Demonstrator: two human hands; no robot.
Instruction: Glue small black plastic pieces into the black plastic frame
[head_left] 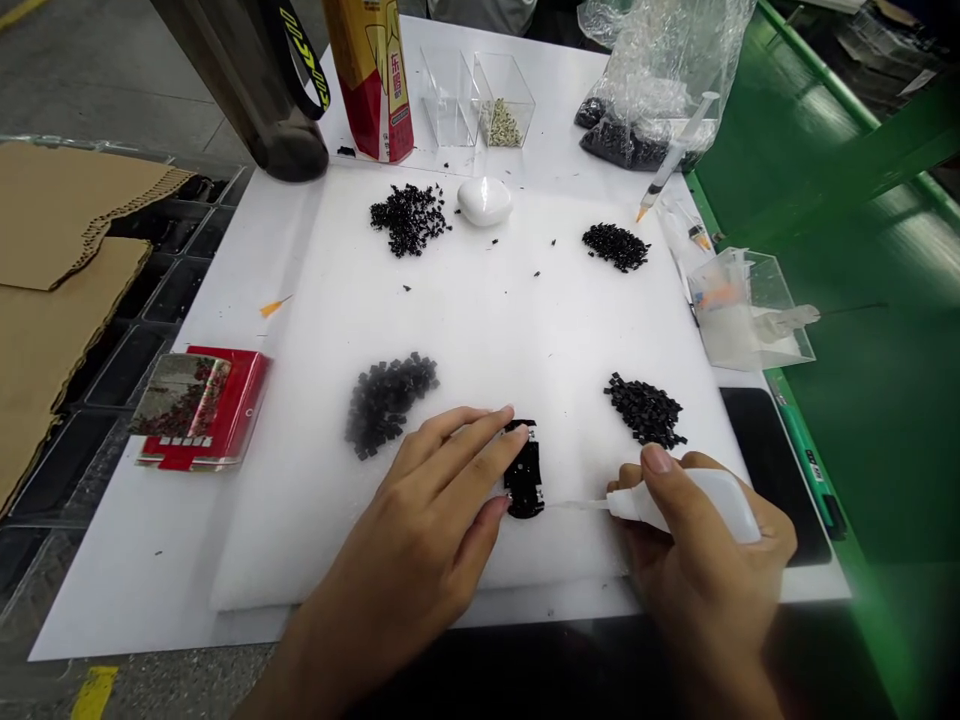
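Note:
A small black rectangular part (523, 475) with shiny bits along its edges lies on the white foam sheet (300, 540). My left hand (439, 505) steadies it, fingertips at its top end and thumb at its lower left edge. In my right hand (701, 550) is a white squeeze bottle (716, 500) with a thin clear nozzle, held nearly flat and pointing left. The nozzle tip is close to the part's lower right corner; whether it touches I cannot tell. Nearby lie piles of dark square pieces (390, 400) and black square pieces (645, 410).
Piles of tiny black bits (409, 220) and black grains (616, 246) lie farther back, beside a white rounded lump (485, 201). A syringe (675, 155), clear boxes (504, 100), a bottle (247, 90), a drink carton (375, 85) and a red pack (202, 405) surround the foam.

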